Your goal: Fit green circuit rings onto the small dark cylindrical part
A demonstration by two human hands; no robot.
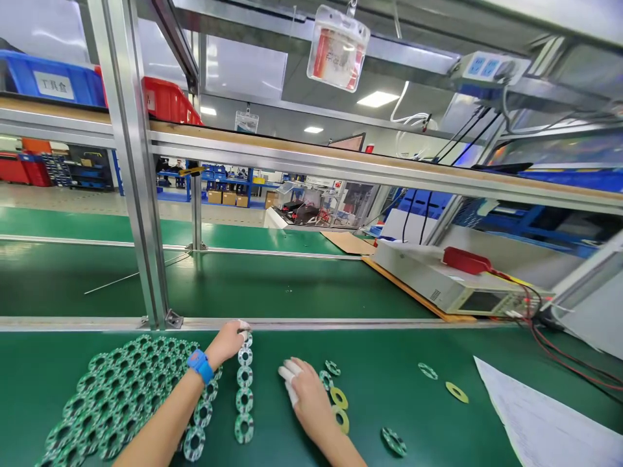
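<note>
Green mat [389, 363], front bench. My left hand [226, 342] reaches to the far edge of the mat, just short of the aluminium rail [316, 322]. Blue wristband [200, 365] on that wrist. Fingertips capped in white cots, closed together on the top ring of a strip of ring boards [244, 395]. The strip runs away from me in a single line: I count five green-and-white rings joined end to end, the farthest one under my fingertips, the nearest one toward the mat's front edge.

My right hand [304, 392] lies palm down near the mat's middle, just right of the strip, not touching it. White cots on two fingers [291, 371], which lie side by side, loosely together, holding nothing that I can see.

Just right of that hand: two loose green rings [332, 368], the nearer one partly hidden by my fingers, and two yellow rings [339, 397], one behind the other, the nearer touching my hand's edge.

Further right, well apart: one green ring [427, 370] and one yellow washer [456, 392] side by side. One more single green ring [393, 441] near the front edge.

Left corner: a large sheet of panelled rings [117, 395], under my left forearm. Too many and too overlapped to count.

Right front corner: one white paper sheet [549, 421]. Beyond the rail on the right, one grey test instrument [452, 288] with a red part on top and red leads trailing off.
</note>
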